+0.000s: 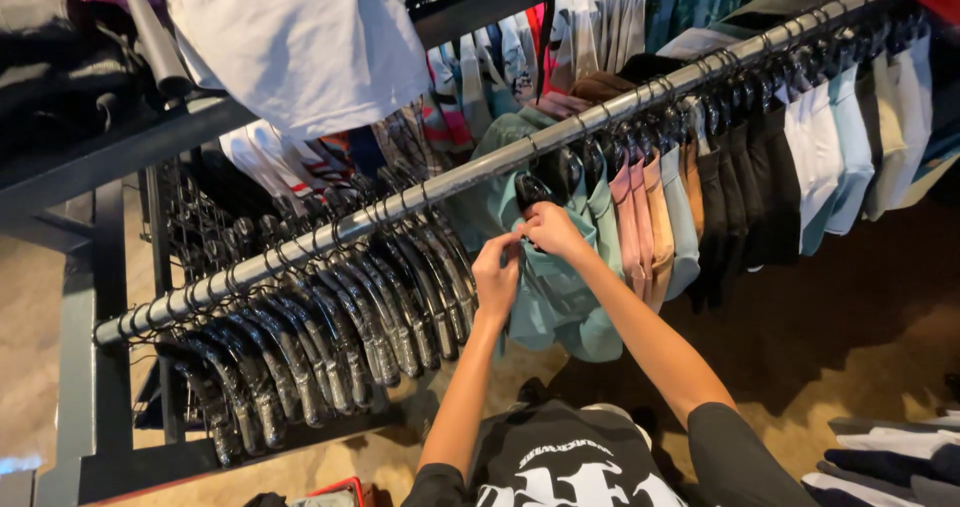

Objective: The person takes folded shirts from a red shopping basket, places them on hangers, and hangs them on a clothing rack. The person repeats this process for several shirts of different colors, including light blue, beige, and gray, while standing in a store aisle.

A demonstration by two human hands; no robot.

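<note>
A pale teal garment [556,297] hangs from a black hanger [538,189] on a grey metal rail [470,174]. My left hand [497,275] pinches the garment's upper edge near the hanger. My right hand [552,231] grips the cloth just below the hanger's shoulder. Both hands meet at the top of the garment, fingers closed on the fabric.
Several empty black hangers [330,327] crowd the rail to the left. Pink, tan, black, white and light blue garments [740,182] hang to the right. A white garment [300,42] drapes over an upper black shelf [110,152]. Folded clothes [890,462] lie at bottom right.
</note>
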